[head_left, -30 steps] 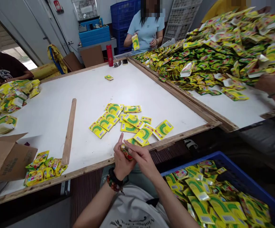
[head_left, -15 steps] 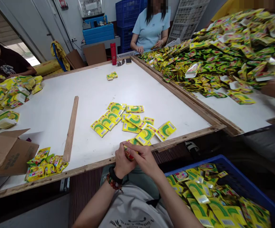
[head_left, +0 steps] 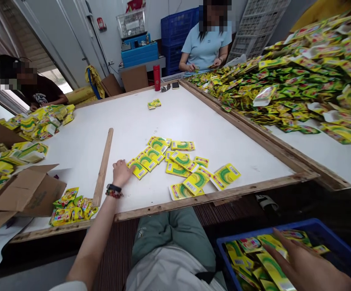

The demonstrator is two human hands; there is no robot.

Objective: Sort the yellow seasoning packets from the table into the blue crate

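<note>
In the middle of the frame, a spread of yellow packets (head_left: 180,158) lies on the white table (head_left: 141,195), some overlapping and some side by side. The left hand (head_left: 122,171) is at the left end of that spread, fingers loosely bent and thumb at the nearest packet (head_left: 139,169); whether it grips the packet or merely touches it, I cannot tell. At lower right, the right hand (head_left: 299,256) reaches over the blue crate (head_left: 311,223) with its fingers apart above the crate's packets (head_left: 238,258) — blurred, so a hold on one cannot be told either. The likeliest trouble is at the front wooden edge (head_left: 163,209): the lowest packet (head_left: 178,193) lies right against it, and a careless sweep could push it over. The overlapping ones could slide if one underneath were pulled. With the hands far apart, a crate packet could also be pinched badly and dropped, or drag up a neighbour — the contents are jumbled.
</note>
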